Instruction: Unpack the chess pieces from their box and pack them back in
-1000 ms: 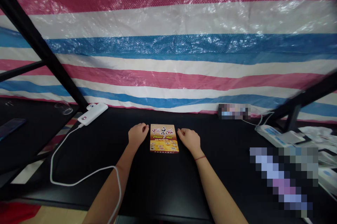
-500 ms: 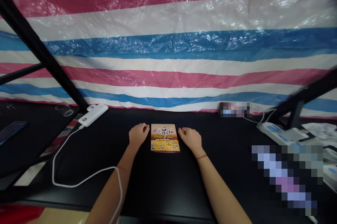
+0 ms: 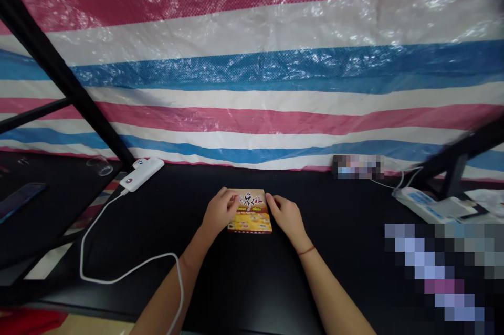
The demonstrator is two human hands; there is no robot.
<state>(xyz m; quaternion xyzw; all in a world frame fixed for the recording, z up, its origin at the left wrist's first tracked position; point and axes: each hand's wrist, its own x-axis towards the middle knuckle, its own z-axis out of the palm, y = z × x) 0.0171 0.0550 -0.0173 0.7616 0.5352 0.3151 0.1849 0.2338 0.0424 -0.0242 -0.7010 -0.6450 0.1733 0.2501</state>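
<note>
A small, flat Chinese chess box [image 3: 252,219] lies on the black table, its orange-and-yellow lid printed with Chinese characters and "Chinese chess". My left hand [image 3: 219,211] is closed at the box's left side, its fingers curled over the upper left part of the lid and covering some of the print. At the opposite side, my right hand [image 3: 288,215] has its thumb against the right edge near the far corner. The other right fingers are bent and partly hidden behind the thumb. A thin red string circles the right wrist.
A white power bank [image 3: 144,173] with a white cable [image 3: 118,278] lies at the left; the cable runs past my left forearm. Power strips [image 3: 419,205] and blurred items lie at the right. A striped tarp [image 3: 252,119] hangs behind the black table [image 3: 252,282].
My left hand has moved right, from beside the box onto its left part. My right thumb has stretched out to the box's right edge. The view has shifted slightly.
</note>
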